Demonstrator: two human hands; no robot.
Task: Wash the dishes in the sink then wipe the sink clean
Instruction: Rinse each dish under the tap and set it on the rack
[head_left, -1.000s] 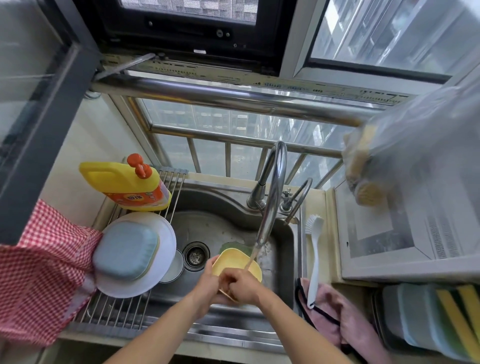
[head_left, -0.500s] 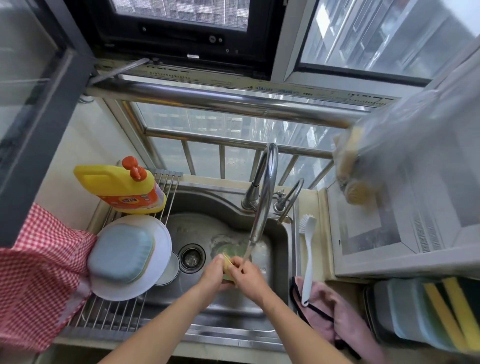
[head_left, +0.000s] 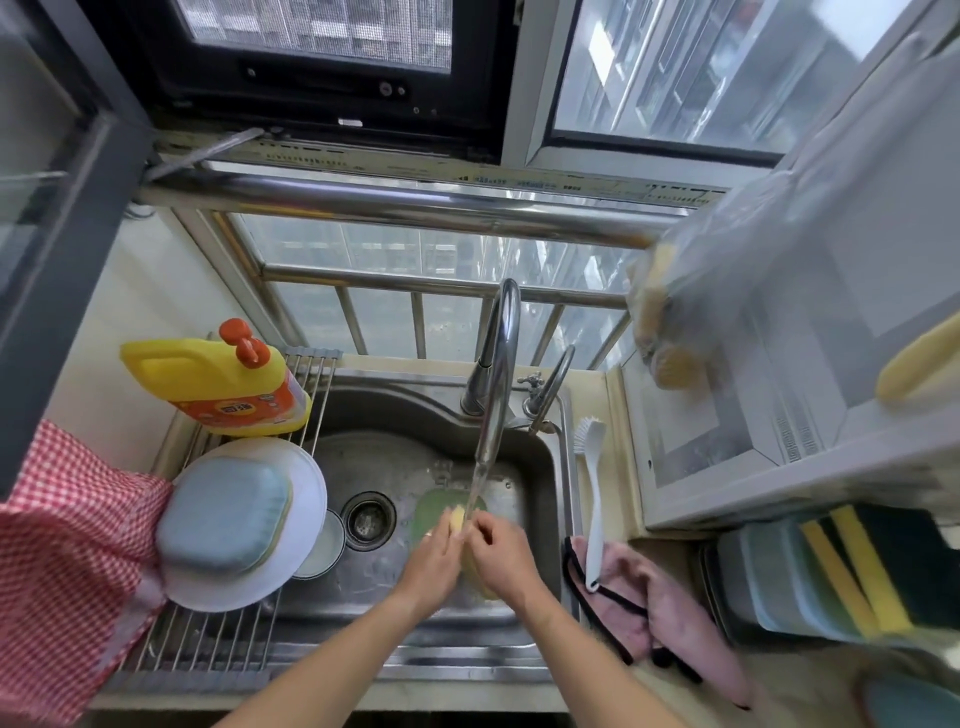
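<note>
Over the steel sink (head_left: 540, 478), my left hand (head_left: 434, 558) and my right hand (head_left: 501, 553) grip a yellow dish (head_left: 458, 521) between them, held on edge so only its rim shows. Water runs from the tap (head_left: 496, 384) onto it. A green dish (head_left: 434, 514) lies on the sink floor behind my hands, beside the drain (head_left: 368, 519). A small white bowl (head_left: 324, 551) sits at the sink's left side.
A roll-up rack (head_left: 208, 639) spans the sink's left end, bearing a white plate (head_left: 306, 478), a blue dish (head_left: 221, 514) and a yellow detergent bottle (head_left: 218, 382). A white brush (head_left: 592, 499) and pink cloth (head_left: 660, 608) lie right of the sink. Sponges (head_left: 852, 577) sit further right.
The yellow dish has turned from facing up to standing on edge between my hands. The view has shifted slightly.
</note>
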